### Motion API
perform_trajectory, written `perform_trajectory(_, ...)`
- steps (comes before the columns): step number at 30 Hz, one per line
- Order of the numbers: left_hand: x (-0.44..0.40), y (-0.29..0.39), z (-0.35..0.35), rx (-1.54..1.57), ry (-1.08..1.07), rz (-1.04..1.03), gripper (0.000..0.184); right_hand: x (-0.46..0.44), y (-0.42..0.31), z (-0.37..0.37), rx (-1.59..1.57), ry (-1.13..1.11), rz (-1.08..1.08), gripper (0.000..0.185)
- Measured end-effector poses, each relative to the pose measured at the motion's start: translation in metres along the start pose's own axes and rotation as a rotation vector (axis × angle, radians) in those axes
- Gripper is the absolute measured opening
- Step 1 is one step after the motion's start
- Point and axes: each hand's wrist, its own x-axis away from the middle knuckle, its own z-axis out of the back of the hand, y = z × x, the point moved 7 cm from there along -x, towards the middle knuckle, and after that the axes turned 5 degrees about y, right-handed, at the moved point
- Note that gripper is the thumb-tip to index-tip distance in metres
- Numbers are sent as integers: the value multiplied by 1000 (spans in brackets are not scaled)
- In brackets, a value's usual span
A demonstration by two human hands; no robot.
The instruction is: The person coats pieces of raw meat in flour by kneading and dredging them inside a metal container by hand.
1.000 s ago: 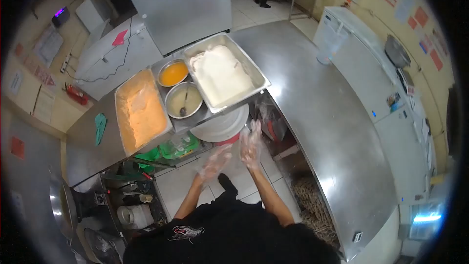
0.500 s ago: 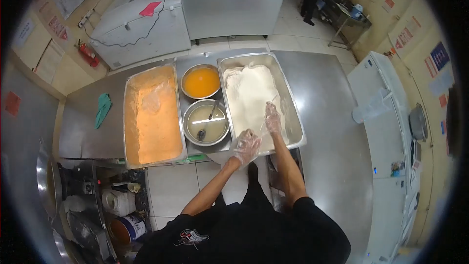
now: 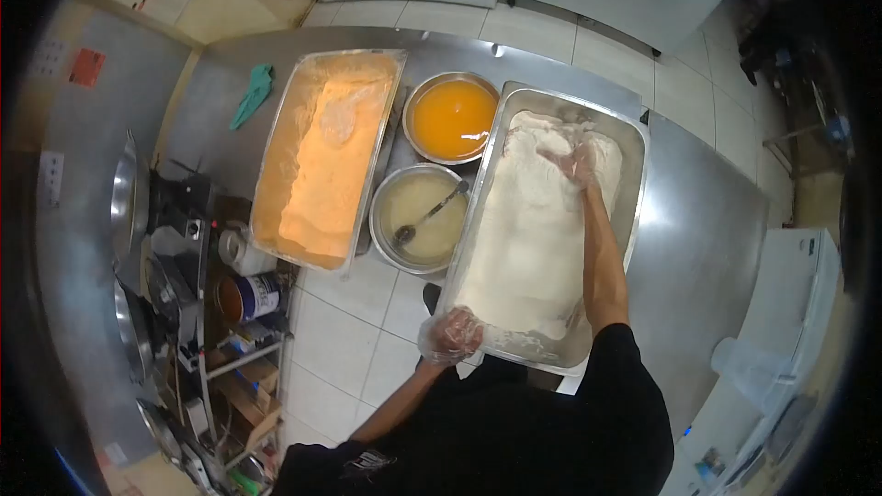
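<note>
A deep metal tray [image 3: 640,186] of white powder [image 3: 524,230], which looks like flour, lies in front of me. My right hand [image 3: 577,165], in a clear plastic glove, is at the powder's far end. Its thumb and fingers are spread and touch the powder; some fingertips are hidden. My left hand [image 3: 453,334], also gloved, curls at the tray's near left corner, seemingly round the rim. Left of the tray stand a bowl of orange liquid [image 3: 452,119] and a bowl of cloudy liquid [image 3: 418,207] with a dark-handled ladle [image 3: 432,213] resting in it.
Another metal tray [image 3: 261,211] holds orange powder [image 3: 326,193] with a clear plastic bag or glove [image 3: 342,119] on top. A green cloth [image 3: 253,96] lies on the steel table [image 3: 698,211]. Shelving with a tub [image 3: 246,297] and pans stands at left; a white fridge [image 3: 781,303] is at right.
My right hand has moved away from me, from the middle of the white powder to its far end. My left hand stays by the near left corner. The camera view has shifted and turned.
</note>
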Motion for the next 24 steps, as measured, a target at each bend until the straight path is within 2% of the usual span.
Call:
perform_trajectory(1, 2, -3, -3, -10, -13, -1, 14, 3, 12, -11, -133, -196, -61, 63)
perform_trajectory(3, 10, -12, -7, -4, -31, 87, 13, 20, 24, -21, -267, -408, -137, 57)
perform_trajectory(5, 5, -9, 2, 47, 22, 116, 12, 47, -28, -26, 502, -864, 173, 57)
perform_trajectory(6, 2, -10, -1, -17, -1, 68, 11, 37, -62, -18, 492, -860, 176, 57)
perform_trajectory(8, 1, -19, -2, -84, -27, 19, 10, 11, -116, 3, 788, -829, 66, 54)
perform_trajectory(10, 3, -27, -8, -133, -33, 1, 9, 3, -124, -4, 945, -812, 14, 52)
perform_trajectory(14, -7, -11, 0, -166, -9, -70, 9, 24, -88, -60, 402, -446, 277, 66)
perform_trajectory(15, -7, -9, -2, -139, -20, -87, 9, 36, -75, -63, 358, -438, 287, 65)
perform_trajectory(16, -2, -20, -8, -89, -129, 50, 13, 48, -62, -67, 314, -430, 296, 64)
perform_trajectory(17, 3, -23, -19, -119, -172, 24, 22, 72, -54, -73, 335, -525, 256, 61)
perform_trajectory(18, 9, -27, -29, -148, -215, -3, 30, 96, -61, -81, 520, -814, 274, 65)
perform_trajectory(19, 14, -31, -39, -175, -257, -31, 39, 108, -82, -63, 615, -927, 256, 70)
perform_trajectory(20, -17, 0, -22, -183, -16, -276, 44, 121, -103, -44, 709, -1043, 244, 75)
perform_trajectory(21, -43, 3, -33, -294, -119, -163, 54, 115, -104, -27, 712, -1034, 230, 75)
perform_trajectory(22, -65, 0, -48, -404, -222, -44, 65, 89, -103, 2, 610, -754, 193, 78)
perform_trajectory(23, -89, -5, -61, -267, -199, 30, 67, 72, -99, 35, 511, -476, 159, 80)
perform_trajectory(24, -113, -11, -75, -129, -169, 100, 70, 79, -73, 41, 524, -471, 151, 80)
